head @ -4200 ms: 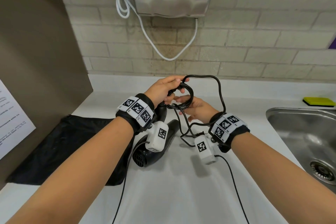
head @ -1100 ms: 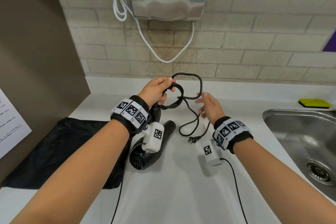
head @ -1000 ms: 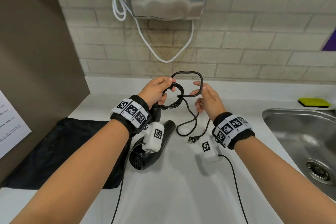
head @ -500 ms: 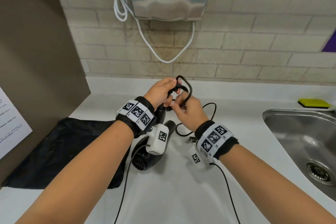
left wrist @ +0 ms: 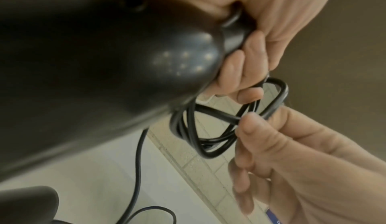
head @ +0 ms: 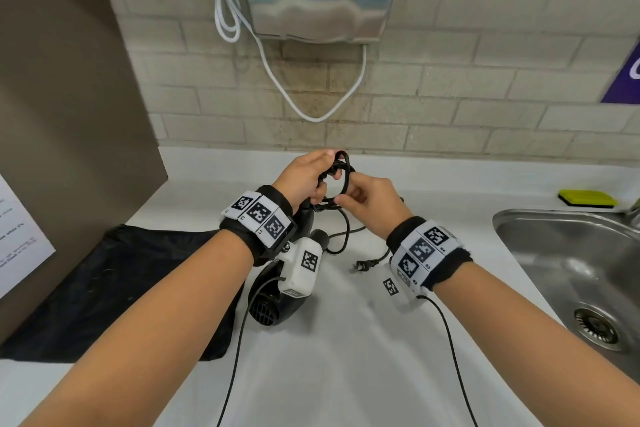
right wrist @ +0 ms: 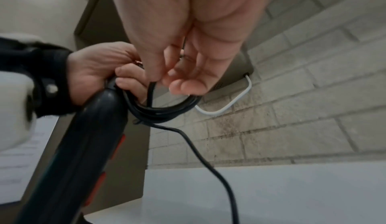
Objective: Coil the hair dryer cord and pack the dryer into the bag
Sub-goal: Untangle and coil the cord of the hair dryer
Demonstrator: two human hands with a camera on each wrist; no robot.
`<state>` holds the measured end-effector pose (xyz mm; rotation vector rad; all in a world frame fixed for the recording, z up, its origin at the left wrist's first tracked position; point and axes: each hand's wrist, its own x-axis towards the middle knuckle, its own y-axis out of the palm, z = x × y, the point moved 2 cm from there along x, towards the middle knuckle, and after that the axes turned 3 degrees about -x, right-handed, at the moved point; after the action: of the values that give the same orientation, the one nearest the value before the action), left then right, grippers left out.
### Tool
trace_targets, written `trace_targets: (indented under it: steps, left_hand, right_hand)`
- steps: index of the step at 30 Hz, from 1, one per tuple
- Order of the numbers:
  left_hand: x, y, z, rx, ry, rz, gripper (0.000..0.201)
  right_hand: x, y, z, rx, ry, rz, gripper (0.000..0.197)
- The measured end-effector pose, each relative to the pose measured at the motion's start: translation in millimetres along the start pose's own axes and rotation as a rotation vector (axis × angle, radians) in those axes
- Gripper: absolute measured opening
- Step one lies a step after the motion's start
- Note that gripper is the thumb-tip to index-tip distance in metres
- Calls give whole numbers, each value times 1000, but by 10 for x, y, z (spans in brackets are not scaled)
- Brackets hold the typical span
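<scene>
The loose loop that was standing out to the right is now lying gathered into the coil. At nine o'clock the black bag [head: 114,288] is lying flat on the counter [head: 346,357]. The left hand [head: 304,177] is gripping the hair dryer [head: 273,302] handle end and the coiled cord [head: 341,180]. The right hand [head: 370,201] is pinching a strand. At four o'clock the plug [head: 363,265] is lying loose.
</scene>
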<state>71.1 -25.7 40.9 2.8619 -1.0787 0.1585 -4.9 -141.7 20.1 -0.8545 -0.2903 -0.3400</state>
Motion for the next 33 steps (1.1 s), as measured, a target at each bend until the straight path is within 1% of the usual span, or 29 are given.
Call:
trace_targets:
  steps: [2, 3, 4, 5, 6, 8, 10, 11, 13, 14, 15, 16, 19, 21, 22, 23, 26, 28, 29, 30, 32, 33]
  left_hand:
    - [-7, 12, -4, 15, 9, 3, 25]
    - [-5, 12, -3, 17, 7, -2, 24]
    - [-3, 13, -2, 17, 1, -4, 24]
    - [-1, 15, -3, 17, -4, -3, 23]
    - [0, 16, -3, 18, -6, -2, 23]
    - [-2, 21, -8, 29, -3, 0, 21]
    - [-8, 36, -14, 53, 6, 7, 21]
    - [-9, 47, -12, 62, 11, 12, 22]
    - [-11, 60, -10, 61, 12, 17, 23]
    - [-10, 62, -12, 55, 7, 18, 23]
    - [-7, 60, -12, 54, -2, 22, 23]
    - [-6, 60, -15, 56, -13, 31, 23]
    - [-22, 61, -25, 62, -36, 69, 24]
    - [-33, 67, -32, 66, -43, 91, 25]
    - [-38, 71, -34, 70, -45, 95, 25]
    - [-41, 75, -38, 78, -46, 91, 25]
    - [-47, 84, -54, 124, -42, 58, 22]
    - [-50, 90, -55, 141, -36, 56, 19]
    - [-51, 91, -54, 141, -36, 66, 18]
    - [-53, 89, -56, 143, -37, 82, 17]
    - [-56, 83, -63, 163, -35, 118, 15]
    - [-63, 80, -69, 175, -31, 134, 14]
  right_hand:
    - [22, -47, 10, -20, 43, -61, 14]
    - [33, -76, 15, -1, 56, -98, 25]
    - [41, -97, 23, 21, 50, -124, 39]
    - [40, -108, 39, 34, 24, -133, 49]
    - [37, -112, 51, 33, -20, -143, 50]
    - [21, -115, 90, 26, -139, -177, 38]
    - [31, -126, 107, 51, -201, -243, 24]
    - [49, -138, 103, 88, -207, -263, 22]
    - [84, -144, 88, 149, -187, -270, 31]
    - [91, -129, 77, 167, -169, -258, 28]
    - [90, -109, 62, 175, -157, -240, 19]
    - [81, -96, 57, 172, -150, -233, 13]
    - [37, -85, 43, 119, -174, -268, 19]
    - [17, -109, 55, 53, -177, -272, 17]
    - [17, -114, 45, 46, -161, -262, 16]
    - [17, -115, 36, 64, -140, -247, 20]
    - [45, -97, -12, 171, -73, -242, 44]
    - [67, -81, -48, 238, -20, -191, 53]
    - [71, -69, -64, 268, 0, -133, 52]
    - [70, -54, -77, 298, -1, -61, 47]
    - [58, -44, -85, 364, -43, 73, 33]
    - [57, -53, -93, 408, -52, 128, 32]
